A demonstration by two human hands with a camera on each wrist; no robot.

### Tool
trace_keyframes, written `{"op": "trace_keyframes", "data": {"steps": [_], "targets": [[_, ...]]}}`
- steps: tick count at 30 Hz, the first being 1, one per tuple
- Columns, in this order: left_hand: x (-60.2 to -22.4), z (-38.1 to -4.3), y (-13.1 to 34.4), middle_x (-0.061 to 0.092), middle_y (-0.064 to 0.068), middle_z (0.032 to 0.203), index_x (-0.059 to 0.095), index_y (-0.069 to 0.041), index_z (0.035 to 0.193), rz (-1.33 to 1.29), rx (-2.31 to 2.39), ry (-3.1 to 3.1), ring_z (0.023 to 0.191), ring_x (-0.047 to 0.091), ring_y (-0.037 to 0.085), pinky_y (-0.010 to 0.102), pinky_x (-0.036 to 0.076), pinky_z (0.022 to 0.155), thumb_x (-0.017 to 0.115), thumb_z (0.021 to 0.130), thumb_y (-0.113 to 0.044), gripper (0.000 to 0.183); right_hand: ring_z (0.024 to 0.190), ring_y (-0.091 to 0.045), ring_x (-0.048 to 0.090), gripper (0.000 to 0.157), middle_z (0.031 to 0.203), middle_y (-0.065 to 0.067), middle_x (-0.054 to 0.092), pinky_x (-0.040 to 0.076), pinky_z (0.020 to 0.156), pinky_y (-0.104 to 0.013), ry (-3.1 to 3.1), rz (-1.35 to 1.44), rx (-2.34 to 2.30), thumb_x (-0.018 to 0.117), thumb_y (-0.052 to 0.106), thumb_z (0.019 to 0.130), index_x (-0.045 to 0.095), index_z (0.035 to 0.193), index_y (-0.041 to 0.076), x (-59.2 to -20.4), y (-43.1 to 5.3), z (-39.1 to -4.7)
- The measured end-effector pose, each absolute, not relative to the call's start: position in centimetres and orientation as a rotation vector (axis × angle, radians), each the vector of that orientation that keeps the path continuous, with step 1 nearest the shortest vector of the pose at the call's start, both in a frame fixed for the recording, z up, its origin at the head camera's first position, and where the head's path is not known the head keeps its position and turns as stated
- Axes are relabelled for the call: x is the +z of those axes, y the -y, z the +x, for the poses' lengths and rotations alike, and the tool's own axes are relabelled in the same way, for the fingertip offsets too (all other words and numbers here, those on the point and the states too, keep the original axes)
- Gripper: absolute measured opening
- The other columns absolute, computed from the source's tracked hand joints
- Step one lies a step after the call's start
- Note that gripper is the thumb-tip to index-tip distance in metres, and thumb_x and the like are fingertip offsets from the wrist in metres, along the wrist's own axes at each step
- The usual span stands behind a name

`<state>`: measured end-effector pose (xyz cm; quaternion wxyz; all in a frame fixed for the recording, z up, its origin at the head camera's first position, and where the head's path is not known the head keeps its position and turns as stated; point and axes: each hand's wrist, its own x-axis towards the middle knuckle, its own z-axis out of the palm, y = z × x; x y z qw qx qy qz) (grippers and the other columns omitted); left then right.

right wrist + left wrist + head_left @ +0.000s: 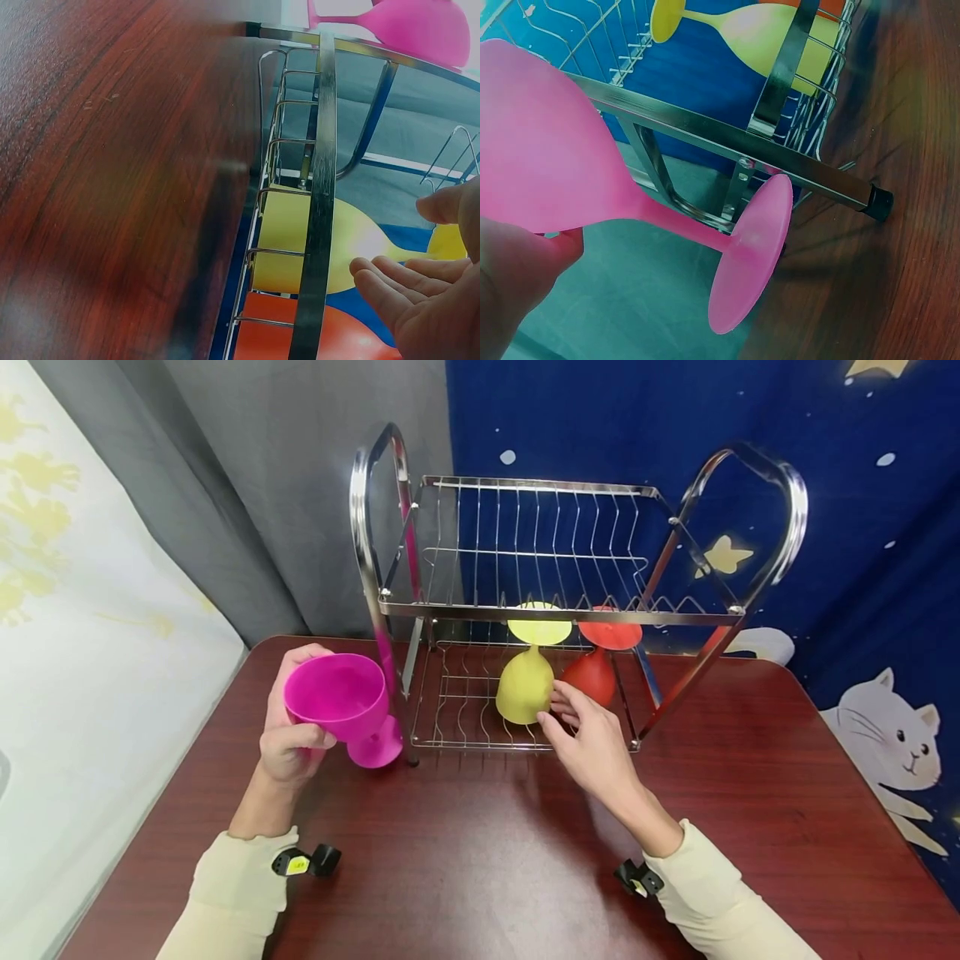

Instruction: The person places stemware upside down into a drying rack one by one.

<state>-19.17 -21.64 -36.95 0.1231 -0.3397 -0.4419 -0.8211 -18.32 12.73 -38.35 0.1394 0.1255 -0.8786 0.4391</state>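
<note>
My left hand grips a magenta plastic goblet by its bowl, thumb on the near side. The goblet leans with its mouth up and its foot close beside the rack's left leg. Inside the lower tier of the metal dish rack, a yellow goblet stands upside down. My right hand is at its right side, fingers extended and thumb apart, with the fingertips right at the yellow bowl. Just right of it, partly behind the hand, a red goblet is also upside down.
The two-tier rack stands on a dark red wooden table, its curved side handles rising left and right. A grey curtain and a blue curtain hang behind. A white patterned cloth is at the left.
</note>
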Motion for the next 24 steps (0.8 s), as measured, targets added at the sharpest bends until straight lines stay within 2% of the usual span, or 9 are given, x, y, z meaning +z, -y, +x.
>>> {"op": "trace_keyframes", "data": {"steps": [10,17,24], "targets": [[-36.65,-18.82,21.84,0.054,0.021,0.119,0.040,0.009,0.125,-1.080,-2.406,1.317,0.104,0.057,0.032,0.036,0.056,0.075,0.044,0.040,0.015,0.085,0.107,-0.024,0.066,0.050,0.121,-0.013,0.066,0.053,0.092,-0.036,2.542,0.361,1.277,0.070,0.020,0.089,0.056,0.132,0.000,-38.32,-12.64,-18.31],[-36.78,-18.95,22.22,0.053,0.022,0.124,0.036,0.010,0.129,-1.296,-2.413,1.424,0.111,0.056,0.033,0.037,0.056,0.078,0.054,0.045,0.012,0.086,0.107,-0.025,0.066,0.050,0.121,-0.014,0.065,0.053,0.092,-0.036,2.552,0.362,1.280,0.069,0.020,0.089,0.055,0.133,0.000,-38.26,-12.61,-18.28],[-36.80,-18.91,22.48,0.050,0.021,0.129,0.034,0.009,0.133,-1.400,-2.465,1.463,0.115,0.053,0.033,0.039,0.056,0.081,0.062,0.048,0.008,0.089,0.108,-0.025,0.066,0.050,0.122,-0.014,0.065,0.053,0.092,-0.037,2.553,0.366,1.277,0.069,0.021,0.089,0.055,0.133,0.000,-38.18,-12.62,-18.27]]}}
